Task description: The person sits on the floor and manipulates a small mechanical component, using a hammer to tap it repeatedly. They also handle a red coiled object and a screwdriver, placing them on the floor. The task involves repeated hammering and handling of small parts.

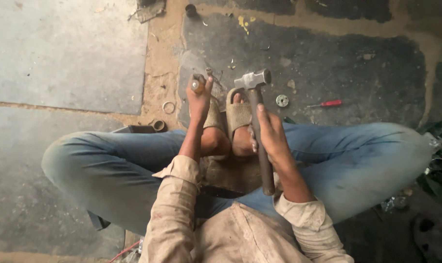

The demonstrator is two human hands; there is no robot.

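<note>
I sit squatting on the floor in blue jeans and tan sandals. My right hand (pixel 272 134) grips the dark handle of a hammer (pixel 256 104), whose steel head points away from me above my right sandal. My left hand (pixel 199 97) is raised just left of the hammer head and pinches a small rounded metal part (pixel 196 85) between fingers and thumb. The part's far end is hidden by my fingers.
A red-handled screwdriver (pixel 328 103) and a round metal washer (pixel 281 100) lie on the dark stained floor to the right. A thin metal ring (pixel 168 107) and a small bushing (pixel 158 125) lie to the left. Dark scrap sits at the right edge (pixel 440 165).
</note>
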